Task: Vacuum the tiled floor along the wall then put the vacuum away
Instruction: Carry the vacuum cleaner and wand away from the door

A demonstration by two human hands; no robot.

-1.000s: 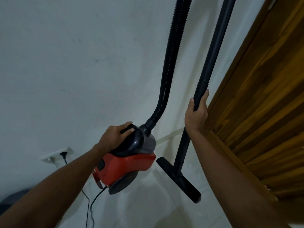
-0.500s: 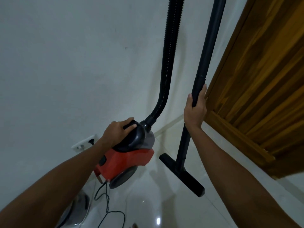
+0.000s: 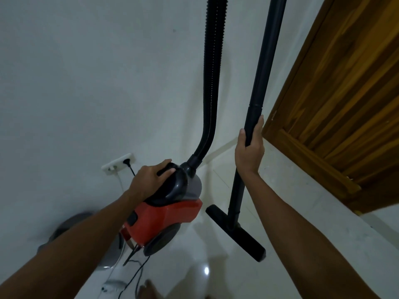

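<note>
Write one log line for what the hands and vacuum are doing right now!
left hand grips red vacuum top handle | right hand grips black wand | floor nozzle low over tiles | cord plugged into wall socket

The black ribbed hose [image 3: 212, 83] and the rigid wand [image 3: 264, 72] both run out past the top edge, their join unseen. At near left, the left forearm covers much of a blurred grey object [image 3: 71, 225] by the wall. The wooden door [image 3: 345, 93] is cropped at the right edge. The power cord [image 3: 138, 270] leaves the bottom edge.
</note>
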